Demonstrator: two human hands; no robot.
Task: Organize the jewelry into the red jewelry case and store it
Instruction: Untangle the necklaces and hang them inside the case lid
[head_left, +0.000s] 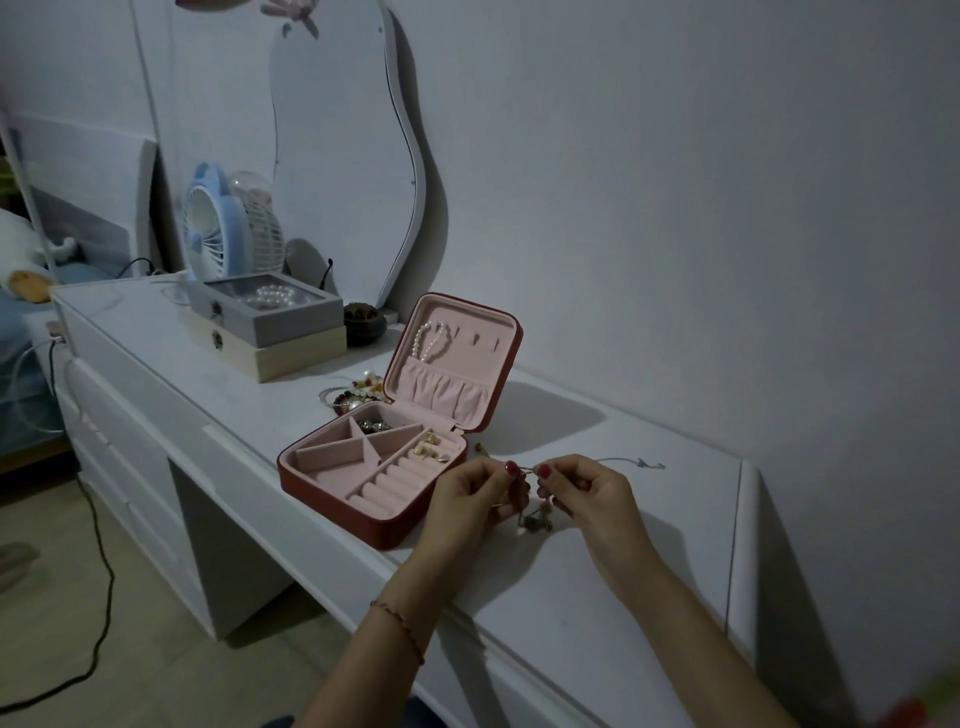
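The red jewelry case (332, 499) lies open on the white dresser (545, 587), its pink lid upright. A pearl bracelet (430, 340) hangs inside the lid. Gold earrings (430, 451) and dark pieces (375, 426) lie in the tray compartments. Just right of the case, my left hand (470, 499) and my right hand (582, 493) pinch a beaded bracelet (535, 519) between them; its beads dangle just above the dresser top. A thin silver chain (636, 461) lies on the dresser behind my right hand. A heap of loose bracelets (356, 395) sits behind the case.
A grey glass-lidded box (265, 309) with pearls is stacked on a wooden box (275, 351) at the back left. A blue fan (213, 234), a wavy mirror (343, 156) and a small dark bowl (363, 322) stand by the wall. A black cable (98, 571) trails on the floor.
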